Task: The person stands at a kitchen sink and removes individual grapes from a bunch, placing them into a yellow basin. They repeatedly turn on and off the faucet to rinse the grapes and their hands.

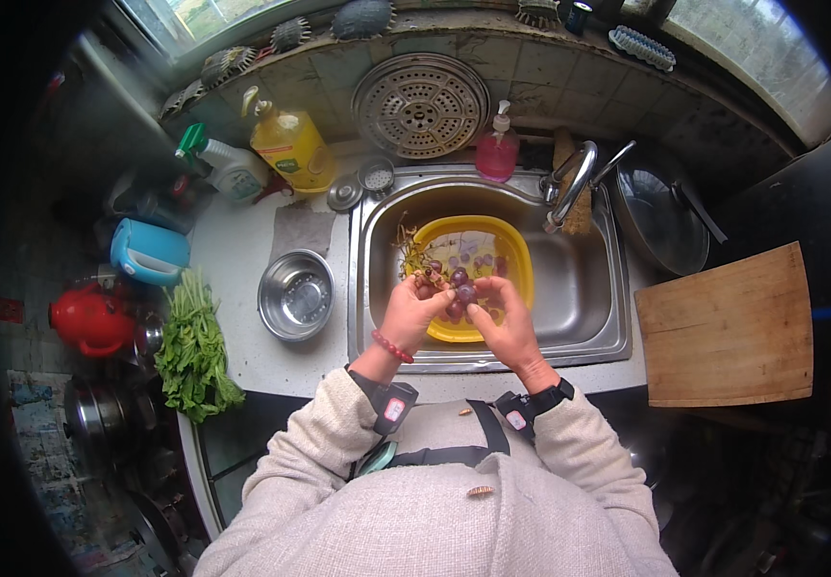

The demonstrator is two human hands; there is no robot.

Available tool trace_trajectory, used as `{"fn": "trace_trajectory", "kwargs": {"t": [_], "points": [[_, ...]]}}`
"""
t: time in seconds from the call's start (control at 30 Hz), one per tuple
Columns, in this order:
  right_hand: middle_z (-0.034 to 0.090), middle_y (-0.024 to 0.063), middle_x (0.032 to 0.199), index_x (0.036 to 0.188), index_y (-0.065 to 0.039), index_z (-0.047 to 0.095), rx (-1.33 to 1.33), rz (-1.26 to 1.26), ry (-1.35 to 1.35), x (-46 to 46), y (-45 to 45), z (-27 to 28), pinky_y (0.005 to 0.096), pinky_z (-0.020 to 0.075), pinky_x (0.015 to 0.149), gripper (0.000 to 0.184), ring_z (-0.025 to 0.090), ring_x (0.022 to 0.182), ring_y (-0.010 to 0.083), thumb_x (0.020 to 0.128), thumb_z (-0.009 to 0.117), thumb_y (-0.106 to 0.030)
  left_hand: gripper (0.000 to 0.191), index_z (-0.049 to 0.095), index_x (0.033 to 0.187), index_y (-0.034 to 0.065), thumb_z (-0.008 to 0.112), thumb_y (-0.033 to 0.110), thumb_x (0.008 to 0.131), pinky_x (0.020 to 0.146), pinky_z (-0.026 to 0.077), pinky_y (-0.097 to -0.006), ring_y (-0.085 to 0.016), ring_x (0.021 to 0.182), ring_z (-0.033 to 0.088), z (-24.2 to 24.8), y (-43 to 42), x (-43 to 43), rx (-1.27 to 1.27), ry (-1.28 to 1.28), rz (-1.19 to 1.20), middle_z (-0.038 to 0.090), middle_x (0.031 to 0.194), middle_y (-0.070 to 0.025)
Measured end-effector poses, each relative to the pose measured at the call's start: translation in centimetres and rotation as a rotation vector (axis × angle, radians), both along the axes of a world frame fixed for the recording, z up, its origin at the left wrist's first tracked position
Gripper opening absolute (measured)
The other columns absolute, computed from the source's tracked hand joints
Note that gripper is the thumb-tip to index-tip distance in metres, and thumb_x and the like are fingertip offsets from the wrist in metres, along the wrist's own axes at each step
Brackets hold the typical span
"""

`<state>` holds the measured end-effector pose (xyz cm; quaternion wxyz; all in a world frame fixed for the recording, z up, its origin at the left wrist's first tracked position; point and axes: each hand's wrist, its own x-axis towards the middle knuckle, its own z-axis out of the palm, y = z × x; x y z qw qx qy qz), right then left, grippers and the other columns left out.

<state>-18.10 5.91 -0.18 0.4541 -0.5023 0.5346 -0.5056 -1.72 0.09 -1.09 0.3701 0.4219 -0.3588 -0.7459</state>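
My left hand (414, 310) grips a small bunch of purple grapes (458, 276) by its stem side, above a yellow plastic basin (525, 252). On the right of the bunch, my right hand (505, 317) has thumb and fingers around a grape (466, 293). The basin stands in the left part of a stainless steel sink (574, 303) and holds water with more grapes under the surface. Bare grape stems (409, 245) lie at the basin's left rim. Part of the bunch is hidden behind my fingers.
Left of the sink stand a steel bowl (295, 296), leafy greens (195, 353), a yellow pump bottle (293, 148) and a spray bottle (235, 169). A chrome faucet (581, 180) arches over the back right. A wooden cutting board (729, 328) sits at the right, near a pan lid (657, 209).
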Motion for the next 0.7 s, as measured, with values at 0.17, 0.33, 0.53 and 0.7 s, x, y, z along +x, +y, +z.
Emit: {"fn": "trace_trajectory", "kwargs": {"t": [0.17, 0.33, 0.53, 0.7], "points": [[0.06, 0.0033, 0.1, 0.11, -0.003, 0.052, -0.002, -0.027, 0.031, 0.3, 0.0, -0.3, 0.0239, 0.0449, 0.076, 0.03, 0.057, 0.088, 0.0098, 0.084, 0.064, -0.011, 0.031, 0.052, 0.109, 0.0005, 0.065, 0.0, 0.081, 0.075, 0.051, -0.024, -0.011, 0.083, 0.06, -0.1, 0.2, -0.1, -0.059, -0.009, -0.023, 0.061, 0.093, -0.0043], [0.061, 0.0029, 0.099, 0.108, -0.003, 0.054, 0.007, -0.04, 0.072, 0.2, 0.1, -0.3, 0.0236, 0.0454, 0.075, 0.027, 0.057, 0.087, 0.0094, 0.084, 0.065, -0.01, 0.03, 0.052, 0.108, 0.0007, 0.065, 0.0, 0.081, 0.077, 0.05, -0.0246, -0.011, 0.082, 0.06, 0.0, 0.3, -0.2, -0.071, -0.032, -0.017, 0.061, 0.092, -0.0037], [0.061, 0.0048, 0.098, 0.105, -0.001, 0.054, 0.032, -0.043, -0.046, 0.2, 0.1, -0.4, 0.0251, 0.0469, 0.077, 0.023, 0.058, 0.086, 0.0104, 0.084, 0.063, -0.007, 0.026, 0.054, 0.104, 0.0012, 0.065, 0.001, 0.081, 0.077, 0.05, -0.0242, -0.011, 0.081, 0.06, 0.1, 0.3, -0.3, -0.088, -0.058, -0.042, 0.061, 0.09, -0.0032], [0.063, 0.0076, 0.094, 0.1, 0.001, 0.058, 0.044, -0.075, -0.139, 0.1, -0.3, -1.4, 0.0252, 0.0509, 0.076, 0.015, 0.061, 0.083, 0.0125, 0.086, 0.059, -0.005, 0.022, 0.055, 0.099, 0.0015, 0.066, 0.001, 0.08, 0.076, 0.05, -0.0244, -0.01, 0.08, 0.06, 0.5, 0.4, -0.5, -0.088, -0.018, -0.039, 0.061, 0.088, -0.0033]]}}
